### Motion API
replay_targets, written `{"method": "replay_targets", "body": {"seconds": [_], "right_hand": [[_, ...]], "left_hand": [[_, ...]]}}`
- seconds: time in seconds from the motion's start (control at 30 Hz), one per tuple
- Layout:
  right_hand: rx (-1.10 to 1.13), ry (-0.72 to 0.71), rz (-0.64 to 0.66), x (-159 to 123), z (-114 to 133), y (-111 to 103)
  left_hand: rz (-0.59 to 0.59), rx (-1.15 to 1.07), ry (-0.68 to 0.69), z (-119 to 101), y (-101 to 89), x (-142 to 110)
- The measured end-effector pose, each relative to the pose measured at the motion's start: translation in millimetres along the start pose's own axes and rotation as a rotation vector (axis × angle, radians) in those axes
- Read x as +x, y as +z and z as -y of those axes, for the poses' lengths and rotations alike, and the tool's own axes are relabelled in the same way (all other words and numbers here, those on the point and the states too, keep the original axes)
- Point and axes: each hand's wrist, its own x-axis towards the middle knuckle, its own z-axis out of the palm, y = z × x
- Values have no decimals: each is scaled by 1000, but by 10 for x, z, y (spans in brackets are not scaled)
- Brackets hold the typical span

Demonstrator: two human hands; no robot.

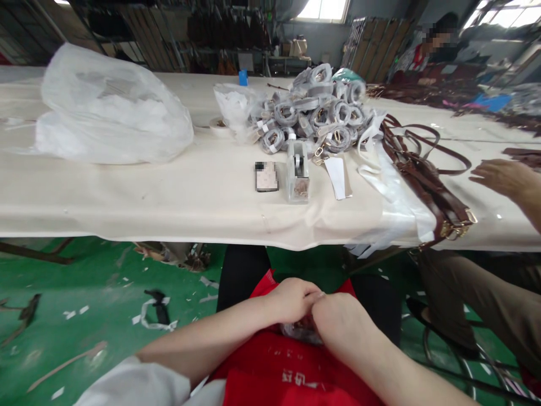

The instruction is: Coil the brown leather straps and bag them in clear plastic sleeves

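My left hand [291, 300] and my right hand [338, 317] meet over my lap, fingers curled together. Between and below them shows a small bundle in clear plastic [301, 332], brownish inside and mostly hidden by my hands. Both hands are closed on it. On the table in front of me stand a tape dispenser [298, 172] and a phone [266, 177] lying flat. Beyond them is a heap of plastic-wrapped strap coils [319, 107] with gold-coloured clips. Brown leather straps [426, 180] lie to the right, beside white strips [389, 180].
A big translucent plastic bag [114, 113] occupies the table's left, with a smaller bag [236, 107] near the heap. A co-worker's hand [501, 177] reaches over the right side. Another person [422, 53] is at the far right. Scraps litter the green floor [105, 282].
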Motion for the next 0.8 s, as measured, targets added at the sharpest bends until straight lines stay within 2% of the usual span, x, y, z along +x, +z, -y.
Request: {"method": "replay_targets", "body": {"seconds": [0.1,0.2,0.33,0.43,0.57,0.67,0.73,0.8], "right_hand": [[19,80,0,-110,-86,-158],[159,74,-16,-284,-220,-291],[403,96,-156,-322,-389,-312],[578,152,-272,-215,-494,-175],[985,246,-336,-76,-607,134],[1226,365,-261,-13,-659,364],[1296,380,-187,14,-661,483],[1357,365,-172,33,-629,565]], "left_hand": [[-8,20,17,59,2,-10],[-13,41,81,94,-16,-16],[6,68,174,51,-56,-38],[4,121,273,9,-53,-68],[-97,150,327,35,23,-86],[-138,115,335,81,75,-89],[-141,86,354,96,89,-101],[-136,70,362,93,87,-124]]}}
